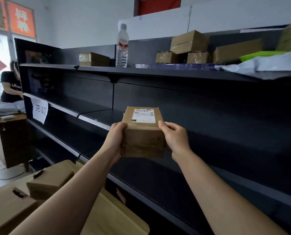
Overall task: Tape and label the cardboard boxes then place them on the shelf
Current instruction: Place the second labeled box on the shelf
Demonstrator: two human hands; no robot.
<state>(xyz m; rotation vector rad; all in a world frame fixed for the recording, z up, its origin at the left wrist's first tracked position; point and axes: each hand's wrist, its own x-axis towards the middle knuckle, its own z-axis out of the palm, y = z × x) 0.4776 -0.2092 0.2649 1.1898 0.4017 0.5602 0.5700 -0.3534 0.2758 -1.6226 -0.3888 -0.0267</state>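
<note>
Left hand [116,135] clamps the box's 9 o'clock side, thumb on top. Cardboard box [142,131], taped, label [143,115] up, is held in the air w/ its far end over the middle shelf [92,120]. Looks light and stiff; tape prob slick, so side grips suit. Right hand [174,135] clamps the 3 o'clock side.

Dark metal shelf unit [94,106]; top board bearing clear plastic water bottle [122,46], taped brown cardboard boxes [188,48] right of it, one [93,59] left.
</note>
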